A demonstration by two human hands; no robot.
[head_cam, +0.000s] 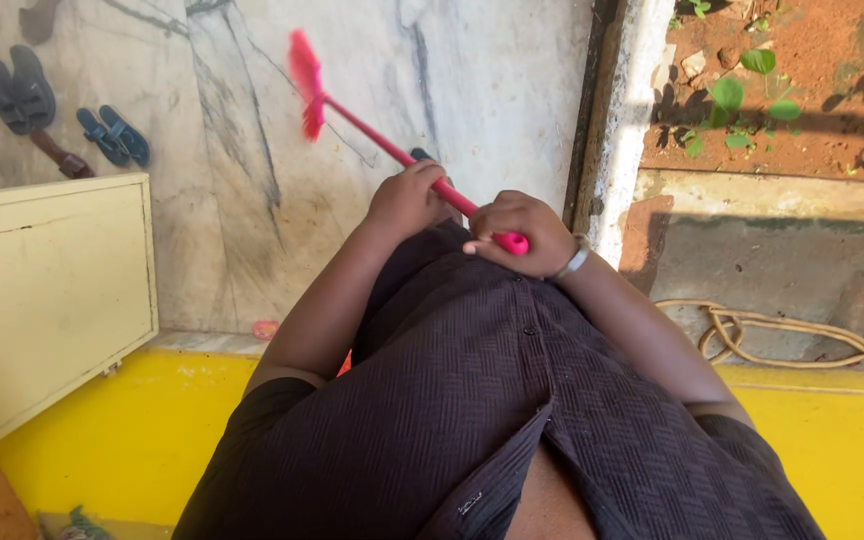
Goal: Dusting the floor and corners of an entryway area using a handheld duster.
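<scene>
Right hand (522, 232): closed round the top end of the pink broom handle (407, 160), close against the dark shirt (472, 400)
Left hand (407, 200): wrapped round the same handle, just beyond the right hand
Broom head (305, 82): far end, lifted off the marble floor (252, 200), bristles blurred
Progress: sweeping looks under way; no dust pile visible; how much is swept, cannot tell
Edges: yellow step (142, 430) below the hands; cream box (47, 290) left; raised kerb (627, 110) right
Room: open marble ahead; sandals (112, 135) and shoes (17, 92) far left
</scene>
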